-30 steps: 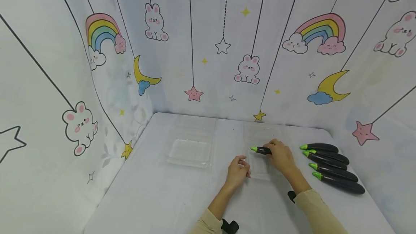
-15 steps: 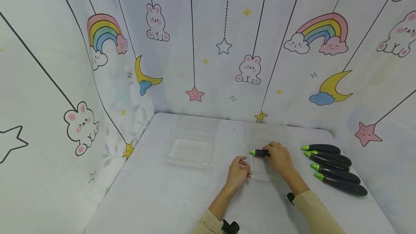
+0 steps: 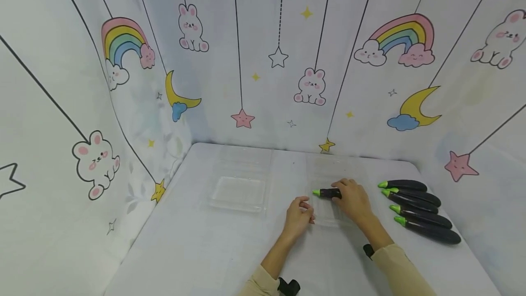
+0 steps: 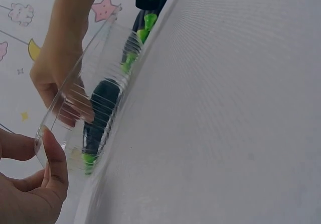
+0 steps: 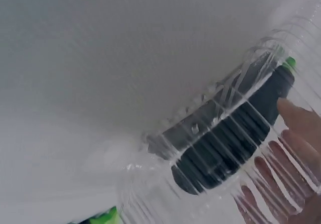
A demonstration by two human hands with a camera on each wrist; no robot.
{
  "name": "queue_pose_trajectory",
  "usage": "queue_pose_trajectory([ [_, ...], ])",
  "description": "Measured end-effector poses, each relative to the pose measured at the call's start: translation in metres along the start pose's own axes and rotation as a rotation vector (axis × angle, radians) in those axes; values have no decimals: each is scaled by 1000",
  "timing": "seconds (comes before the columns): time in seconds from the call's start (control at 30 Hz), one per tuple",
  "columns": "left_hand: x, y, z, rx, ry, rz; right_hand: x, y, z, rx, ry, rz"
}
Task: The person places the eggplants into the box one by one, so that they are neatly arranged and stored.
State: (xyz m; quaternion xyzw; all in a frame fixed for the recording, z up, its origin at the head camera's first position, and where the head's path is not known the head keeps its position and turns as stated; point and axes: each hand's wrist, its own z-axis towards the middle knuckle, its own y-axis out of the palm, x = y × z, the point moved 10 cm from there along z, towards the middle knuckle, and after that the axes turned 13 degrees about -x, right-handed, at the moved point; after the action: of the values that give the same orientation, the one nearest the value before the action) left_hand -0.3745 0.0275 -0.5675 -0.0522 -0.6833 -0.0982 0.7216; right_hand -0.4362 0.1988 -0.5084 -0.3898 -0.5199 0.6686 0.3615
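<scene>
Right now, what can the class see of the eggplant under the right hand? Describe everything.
The eggplant is long and plump, nearly black, with smooth-looking skin and a bright green stem end. It looks whole. It is on its side within the clear, ribbed container, stem end toward the person's left, and shows through the walls. The right hand holds it from above, hiding its blunt end in the head view. Whether it rests on the container's bottom is unclear.

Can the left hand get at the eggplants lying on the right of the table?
Probably not easily: the left hand pinches the edge of the clear container, and that container and the right forearm lie between it and those eggplants.
</scene>
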Motion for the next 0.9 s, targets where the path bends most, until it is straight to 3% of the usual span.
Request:
queue_pose_trajectory([
  [0.27,-1,-2,1,-5,10,12,0,-15,-9,23,13,-3],
  [0.7,-4,-1,1,-17,14,15,8,-43,-32,150,-3,12],
  [0.9,-3,0,1,-15,13,20,15,-52,-41,133,54,19],
])
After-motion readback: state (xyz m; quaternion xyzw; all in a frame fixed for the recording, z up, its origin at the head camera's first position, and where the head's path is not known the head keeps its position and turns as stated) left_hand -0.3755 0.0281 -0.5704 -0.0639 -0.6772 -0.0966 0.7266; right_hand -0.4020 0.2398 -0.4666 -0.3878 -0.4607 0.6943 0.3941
